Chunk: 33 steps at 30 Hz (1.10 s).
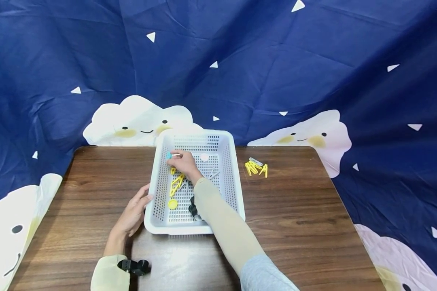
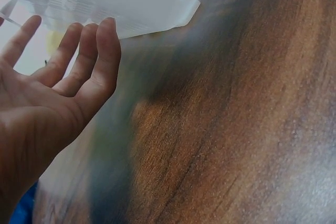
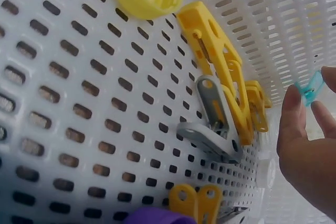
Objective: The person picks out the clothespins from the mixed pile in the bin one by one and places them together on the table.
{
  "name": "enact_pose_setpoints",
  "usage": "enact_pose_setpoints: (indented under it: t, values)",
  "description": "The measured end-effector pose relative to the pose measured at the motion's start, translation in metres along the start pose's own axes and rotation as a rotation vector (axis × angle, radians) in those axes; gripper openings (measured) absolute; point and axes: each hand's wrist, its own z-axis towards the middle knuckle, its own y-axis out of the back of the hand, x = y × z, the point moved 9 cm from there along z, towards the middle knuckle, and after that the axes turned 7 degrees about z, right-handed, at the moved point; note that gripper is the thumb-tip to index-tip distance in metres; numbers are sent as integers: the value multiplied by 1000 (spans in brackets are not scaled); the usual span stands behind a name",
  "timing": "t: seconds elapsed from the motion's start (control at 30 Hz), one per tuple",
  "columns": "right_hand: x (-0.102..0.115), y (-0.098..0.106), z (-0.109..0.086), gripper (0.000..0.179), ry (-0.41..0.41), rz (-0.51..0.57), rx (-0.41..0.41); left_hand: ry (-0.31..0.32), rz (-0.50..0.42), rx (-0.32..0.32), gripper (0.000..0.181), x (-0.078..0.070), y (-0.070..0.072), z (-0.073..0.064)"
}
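A white perforated plastic basket (image 1: 194, 230) stands on the wooden table. My right hand (image 1: 183, 162) reaches over its far left part and pinches a small teal clothespin (image 3: 311, 88) between thumb and fingers, close to the left wall. My left hand (image 1: 132, 212) is at the basket's outer left side, its fingers relaxed and its fingertips against the wall. Inside the basket lie yellow clothespins (image 3: 223, 59), grey clothespins (image 3: 212, 121) and a yellow cap (image 1: 172, 204). A white cap (image 1: 204, 157) lies near the far end. Part of a purple thing (image 3: 157, 216) shows at the right wrist view's lower edge.
To the right of the basket, several yellow clothespins (image 1: 252, 167) and a grey clothespin (image 1: 255, 161) lie on the wooden table (image 1: 295, 210). A blue curtain (image 1: 240, 72) with clouds hangs behind the table's far edge. My right forearm crosses over the basket's near right part.
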Motion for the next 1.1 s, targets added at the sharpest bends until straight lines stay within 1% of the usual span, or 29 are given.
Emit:
enact_pose_setpoints:
  t: [0.2, 0.4, 0.57, 0.77, 0.93, 1.1]
  values:
    - [4, 7, -4, 49, -4, -16, 2, -9, -4, 8, 54, -2, -1, 1]
    - [12, 23, -5, 46, 19, -33, -9, 10, 6, 6, 56, -1, -1, 0]
    - [16, 34, -6, 45, 33, -27, -10, 19, 8, 6, 58, -1, -1, -2]
    - [18, 38, -7, 42, 34, -18, -4, 18, 6, 8, 58, 0, 0, -1]
    - [22, 40, -8, 42, 45, -20, -20, 18, 11, 3, 57, 0, 0, -2]
    - [28, 43, -9, 43, 77, 6, -23, 19, 10, 11, 58, -1, -2, -2]
